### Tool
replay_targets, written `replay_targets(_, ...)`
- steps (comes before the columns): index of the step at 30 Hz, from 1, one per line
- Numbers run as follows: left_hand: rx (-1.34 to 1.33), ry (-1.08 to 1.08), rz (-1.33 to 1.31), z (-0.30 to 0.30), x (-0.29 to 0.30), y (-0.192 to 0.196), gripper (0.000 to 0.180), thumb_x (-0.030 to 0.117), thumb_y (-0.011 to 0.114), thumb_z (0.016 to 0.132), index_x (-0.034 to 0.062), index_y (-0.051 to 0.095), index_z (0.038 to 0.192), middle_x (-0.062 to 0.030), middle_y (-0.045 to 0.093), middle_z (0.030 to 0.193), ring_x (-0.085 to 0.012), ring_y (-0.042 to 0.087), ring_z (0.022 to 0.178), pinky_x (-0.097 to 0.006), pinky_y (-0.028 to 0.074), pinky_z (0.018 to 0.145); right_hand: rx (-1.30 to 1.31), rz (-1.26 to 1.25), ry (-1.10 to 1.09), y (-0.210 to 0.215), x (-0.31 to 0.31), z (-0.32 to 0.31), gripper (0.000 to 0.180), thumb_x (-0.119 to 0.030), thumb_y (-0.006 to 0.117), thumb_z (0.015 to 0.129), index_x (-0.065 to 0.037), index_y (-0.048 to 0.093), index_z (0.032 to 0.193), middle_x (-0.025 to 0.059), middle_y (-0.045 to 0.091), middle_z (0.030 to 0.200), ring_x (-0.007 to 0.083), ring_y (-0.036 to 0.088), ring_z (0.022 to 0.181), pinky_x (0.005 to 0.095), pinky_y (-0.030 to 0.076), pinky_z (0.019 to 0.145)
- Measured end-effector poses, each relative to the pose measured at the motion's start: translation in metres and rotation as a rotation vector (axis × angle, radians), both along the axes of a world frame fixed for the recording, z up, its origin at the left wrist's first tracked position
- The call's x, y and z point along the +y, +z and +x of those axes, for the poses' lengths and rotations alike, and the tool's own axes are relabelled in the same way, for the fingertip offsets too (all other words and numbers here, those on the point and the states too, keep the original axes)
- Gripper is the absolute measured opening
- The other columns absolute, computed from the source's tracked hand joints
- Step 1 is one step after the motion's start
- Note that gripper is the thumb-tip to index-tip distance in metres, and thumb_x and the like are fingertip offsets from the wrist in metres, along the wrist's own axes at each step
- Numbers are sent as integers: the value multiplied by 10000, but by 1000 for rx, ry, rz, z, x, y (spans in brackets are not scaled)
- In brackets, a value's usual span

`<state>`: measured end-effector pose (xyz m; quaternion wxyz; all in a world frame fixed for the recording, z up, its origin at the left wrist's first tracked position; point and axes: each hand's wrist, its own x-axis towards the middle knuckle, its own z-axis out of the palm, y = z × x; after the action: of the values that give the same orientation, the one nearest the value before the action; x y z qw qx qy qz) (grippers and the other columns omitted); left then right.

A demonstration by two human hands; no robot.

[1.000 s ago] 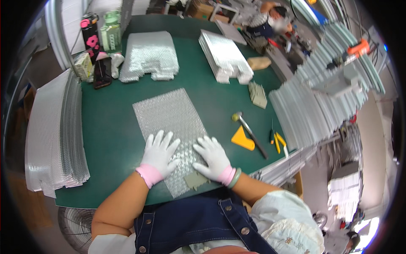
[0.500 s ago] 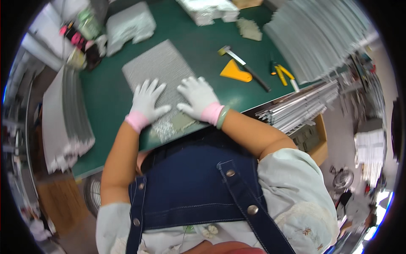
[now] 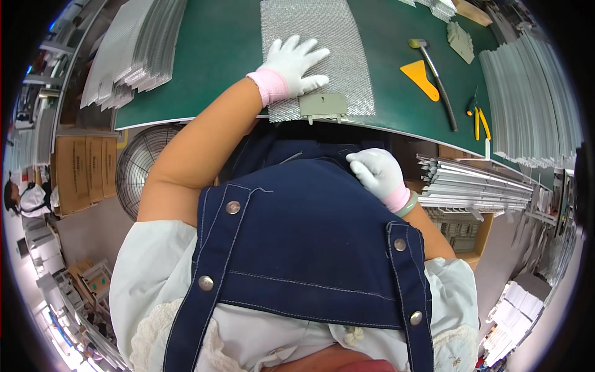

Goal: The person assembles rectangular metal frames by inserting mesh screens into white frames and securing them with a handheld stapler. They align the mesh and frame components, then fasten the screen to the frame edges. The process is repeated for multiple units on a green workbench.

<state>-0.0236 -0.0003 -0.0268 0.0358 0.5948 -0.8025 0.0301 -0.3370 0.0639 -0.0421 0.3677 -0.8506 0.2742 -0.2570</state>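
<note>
My left hand point(image 3: 291, 67), in a white glove with a pink cuff, lies flat with spread fingers on a silver honeycomb-textured sheet point(image 3: 344, 68). The sheet lies on the green tabletop and reaches its front edge. A small grey-green plastic plate point(image 3: 323, 105) with short prongs rests on the near end of the sheet, just by the left hand's thumb. Off the table, in front of the dark blue apron, is my right hand point(image 3: 379, 177), gloved too. Its fingers are curled together, and whatever they may hold is hidden.
To the right on the tabletop lie a yellow scraper point(image 3: 420, 80), a hammer point(image 3: 440, 84) and yellow-handled pliers point(image 3: 478, 121). Stacked sheets stand at the left point(image 3: 139, 53) and right point(image 3: 527, 99). Metal strips point(image 3: 477, 186) sit below the right edge, a fan point(image 3: 145, 167) below the left.
My right hand has left the sheet, drawn back below the table edge and curled. My left hand still lies flat on the sheet. The view has shifted, and the sheet now appears straighter.
</note>
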Motion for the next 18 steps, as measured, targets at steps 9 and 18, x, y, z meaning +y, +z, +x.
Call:
replay_targets(9, -30, -67, 18, 8, 5, -5, 683, 456, 558, 940, 178, 391, 1541, -194, 327, 1598, -462, 255, 1472, -628, 174, 1175, 381, -366, -1078, -42, -32, -166, 273, -279, 722, 849, -27, 724, 952, 170, 711, 899, 355, 684, 892, 427, 537, 820)
replay_targets(18, 179, -112, -71, 9, -3, -20, 569, 401, 575, 959, 141, 499, 1459, -171, 427, 1538, -413, 320, 1451, -570, 187, 1190, 115, 518, -1709, -186, 13, -276, 614, -461, 774, 837, 59, 686, 1150, 190, 725, 1107, 328, 695, 1036, 397, 542, 887)
